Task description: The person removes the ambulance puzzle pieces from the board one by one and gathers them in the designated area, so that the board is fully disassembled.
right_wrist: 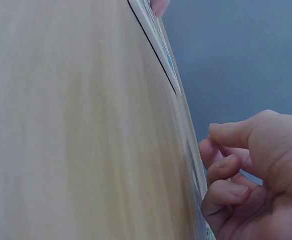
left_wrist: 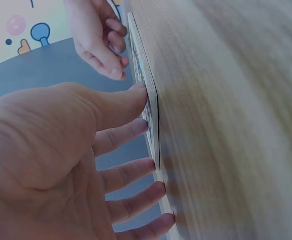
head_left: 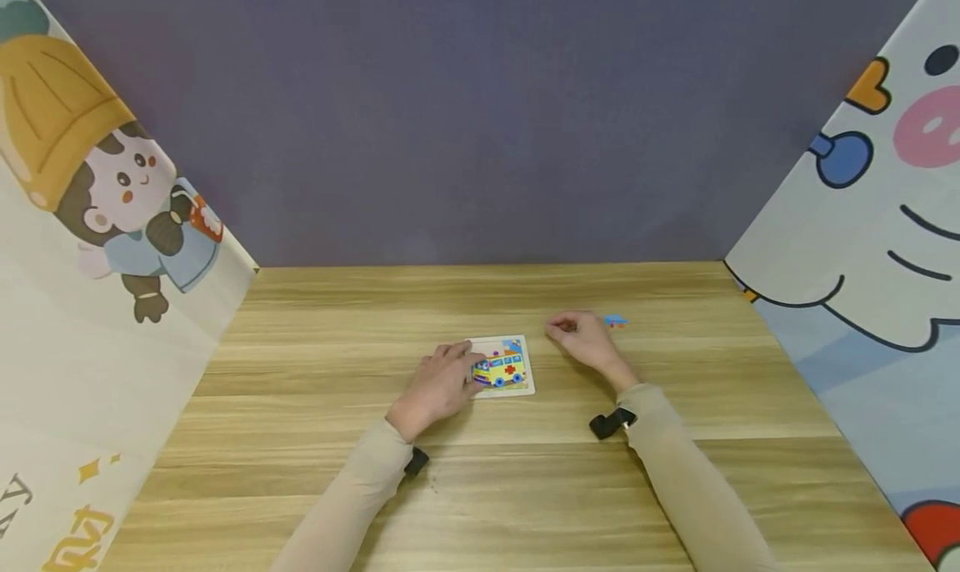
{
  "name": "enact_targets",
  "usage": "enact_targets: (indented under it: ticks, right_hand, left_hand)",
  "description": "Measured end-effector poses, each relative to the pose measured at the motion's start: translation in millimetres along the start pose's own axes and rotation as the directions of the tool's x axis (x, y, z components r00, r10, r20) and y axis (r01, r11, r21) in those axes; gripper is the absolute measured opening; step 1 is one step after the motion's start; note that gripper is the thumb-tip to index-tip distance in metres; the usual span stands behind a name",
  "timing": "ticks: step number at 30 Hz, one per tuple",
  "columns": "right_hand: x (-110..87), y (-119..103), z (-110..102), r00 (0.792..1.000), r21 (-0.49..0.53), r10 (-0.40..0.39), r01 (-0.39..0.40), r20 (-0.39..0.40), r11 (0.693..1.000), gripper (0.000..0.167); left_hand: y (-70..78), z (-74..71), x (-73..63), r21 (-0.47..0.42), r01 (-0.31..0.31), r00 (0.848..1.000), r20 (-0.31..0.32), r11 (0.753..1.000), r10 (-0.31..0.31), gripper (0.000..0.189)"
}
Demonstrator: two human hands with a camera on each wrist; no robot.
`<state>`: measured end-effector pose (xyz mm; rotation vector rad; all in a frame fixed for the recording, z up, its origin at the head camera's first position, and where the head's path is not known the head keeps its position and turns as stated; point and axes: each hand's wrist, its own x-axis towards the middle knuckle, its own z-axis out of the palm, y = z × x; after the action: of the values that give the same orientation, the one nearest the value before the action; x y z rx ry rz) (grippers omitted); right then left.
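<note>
A small puzzle board (head_left: 510, 393) with a pale frame lies flat on the table, showing a yellow van with a red cross (head_left: 510, 369). My left hand (head_left: 442, 380) rests over its left side. In the left wrist view the thumb (left_wrist: 128, 102) touches the board's face, while the other fingers stretch out straight along its edge. Off the board's right side hovers my right hand (head_left: 587, 338), fingers loosely curled and thumb tip near the index finger (right_wrist: 210, 150); nothing shows between them. Just right of that hand lies a small blue puzzle piece (head_left: 616, 320).
The wooden table (head_left: 480, 489) meets a dark grey-blue wall (head_left: 480, 138) at the back. Side panels with cartoon prints stand at left (head_left: 135, 188) and right (head_left: 885, 247). Dark straps with small devices (head_left: 613, 423) sit on the wrists.
</note>
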<state>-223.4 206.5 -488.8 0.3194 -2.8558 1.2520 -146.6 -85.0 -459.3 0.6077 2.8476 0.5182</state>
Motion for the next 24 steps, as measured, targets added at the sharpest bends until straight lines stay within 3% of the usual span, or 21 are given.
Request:
enact_targets:
  ticks: [24]
  right_hand:
    - [5.1, -40.7, 42.3, 0.989, 0.057, -0.043, 0.035, 0.143, 0.998, 0.019]
  left_hand:
    - [-0.8, 1.6, 0.9, 0.012, 0.013, 1.0, -0.008, 1.0, -0.012, 0.049]
